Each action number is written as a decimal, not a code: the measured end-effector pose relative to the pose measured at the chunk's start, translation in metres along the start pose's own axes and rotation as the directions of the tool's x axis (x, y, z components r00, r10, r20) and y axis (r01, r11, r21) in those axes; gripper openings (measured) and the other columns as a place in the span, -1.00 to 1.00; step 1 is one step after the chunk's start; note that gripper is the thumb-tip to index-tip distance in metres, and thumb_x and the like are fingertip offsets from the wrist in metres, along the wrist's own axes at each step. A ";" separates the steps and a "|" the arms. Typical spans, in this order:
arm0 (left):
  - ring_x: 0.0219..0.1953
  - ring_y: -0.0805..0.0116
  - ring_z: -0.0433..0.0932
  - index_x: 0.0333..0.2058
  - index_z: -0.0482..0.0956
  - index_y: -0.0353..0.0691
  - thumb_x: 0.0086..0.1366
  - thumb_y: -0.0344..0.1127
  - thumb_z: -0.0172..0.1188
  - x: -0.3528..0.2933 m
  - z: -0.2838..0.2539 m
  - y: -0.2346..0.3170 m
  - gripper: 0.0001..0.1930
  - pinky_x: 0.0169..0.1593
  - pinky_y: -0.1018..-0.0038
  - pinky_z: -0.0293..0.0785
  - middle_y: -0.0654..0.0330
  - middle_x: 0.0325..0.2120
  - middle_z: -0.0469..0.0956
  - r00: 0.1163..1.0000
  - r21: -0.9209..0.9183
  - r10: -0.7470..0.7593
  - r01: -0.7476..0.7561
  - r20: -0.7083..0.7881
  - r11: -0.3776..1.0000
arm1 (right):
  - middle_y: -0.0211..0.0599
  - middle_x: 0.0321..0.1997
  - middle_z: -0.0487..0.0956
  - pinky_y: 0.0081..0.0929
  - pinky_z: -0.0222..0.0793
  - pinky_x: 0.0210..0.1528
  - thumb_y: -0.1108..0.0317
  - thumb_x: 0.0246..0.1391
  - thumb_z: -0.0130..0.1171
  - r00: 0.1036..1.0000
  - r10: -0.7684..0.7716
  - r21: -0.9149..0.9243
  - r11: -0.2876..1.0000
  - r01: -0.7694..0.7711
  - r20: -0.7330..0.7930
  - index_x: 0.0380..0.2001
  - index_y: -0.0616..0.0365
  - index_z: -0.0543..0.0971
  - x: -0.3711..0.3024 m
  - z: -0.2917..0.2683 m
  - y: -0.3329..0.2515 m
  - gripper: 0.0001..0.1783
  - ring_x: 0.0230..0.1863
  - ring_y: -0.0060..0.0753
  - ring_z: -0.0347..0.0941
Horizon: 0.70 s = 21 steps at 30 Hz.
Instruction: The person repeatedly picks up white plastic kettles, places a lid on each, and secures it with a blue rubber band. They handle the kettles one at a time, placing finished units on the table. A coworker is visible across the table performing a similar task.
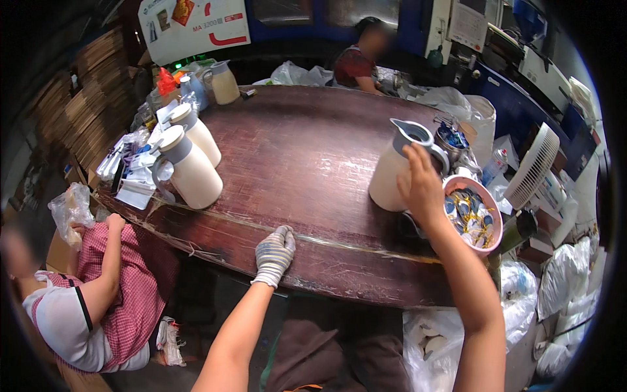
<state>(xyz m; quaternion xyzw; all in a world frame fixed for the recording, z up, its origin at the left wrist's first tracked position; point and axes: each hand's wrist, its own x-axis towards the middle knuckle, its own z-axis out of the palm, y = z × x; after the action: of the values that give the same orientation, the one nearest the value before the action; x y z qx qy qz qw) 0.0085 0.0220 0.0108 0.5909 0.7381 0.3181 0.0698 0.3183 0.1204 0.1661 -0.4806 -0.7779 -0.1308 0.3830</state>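
A cream insulated jug (pixel 390 178) with a grey rim, spout and handle stands upright and lidless at the right of the table. My bare right hand (pixel 421 186) is raised beside its rim and handle, fingers stretched and apart, covering part of the jug; whether it touches cannot be told. Over the table's near edge, my left hand (pixel 273 253) in a striped knit glove is closed, with its palm side hidden. Right of my right hand, a pink basin (pixel 498 228) holds many round dark-and-silver pieces with yellow bits. Next to it stands a metal container (pixel 452 151) of dark blue parts.
Two lidded jugs (pixel 194 176) stand at the table's left, beside papers and bags; another jug (pixel 225 83) is farther back. A person in red (pixel 358 65) sits across the brown table (pixel 294 157), another person (pixel 91 307) at left. A fan (pixel 532 166) and plastic bags (pixel 434 346) are at right.
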 end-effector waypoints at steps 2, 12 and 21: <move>-0.28 -0.04 0.62 -0.23 0.59 -0.03 0.31 -0.09 0.02 0.001 0.000 0.000 -0.76 -0.17 0.10 0.52 0.01 -0.34 0.64 1.000 -0.001 -0.023 0.023 0.003 1.000 | 0.04 0.20 0.43 -0.13 0.43 0.03 0.22 0.06 0.18 0.973 0.187 -0.094 0.980 -0.175 0.133 0.23 0.17 0.27 0.041 0.008 0.013 -0.33 0.09 0.07 0.46; -0.26 -0.06 0.60 -0.18 0.59 -0.05 0.32 -0.07 0.00 0.000 -0.003 -0.002 -0.72 -0.15 0.11 0.51 -0.01 -0.32 0.63 0.999 0.039 -0.043 0.042 0.028 0.998 | -0.07 0.07 0.50 -0.15 0.46 -0.07 -0.08 -0.05 0.29 0.911 0.089 0.019 0.994 -0.105 0.402 -0.03 0.22 0.52 0.003 -0.035 -0.033 -0.34 -0.11 0.07 0.54; -0.46 0.33 0.58 -0.18 0.57 -0.17 0.32 -0.27 0.15 0.010 0.018 -0.040 -0.83 -0.32 0.39 0.52 0.20 -0.42 0.64 0.969 -0.640 -0.165 0.246 0.185 0.728 | -0.02 -0.05 0.49 -0.27 0.32 0.06 -0.10 -0.11 0.40 0.968 0.214 0.535 0.807 -0.250 0.129 -0.49 0.29 0.50 -0.117 -0.115 -0.042 -0.41 -0.03 -0.02 0.43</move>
<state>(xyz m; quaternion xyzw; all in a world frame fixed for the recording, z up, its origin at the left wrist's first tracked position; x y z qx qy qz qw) -0.0189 0.0342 -0.0222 0.4604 0.6342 0.5130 0.3503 0.3651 -0.0425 0.1661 -0.4463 -0.7299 0.1594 0.4926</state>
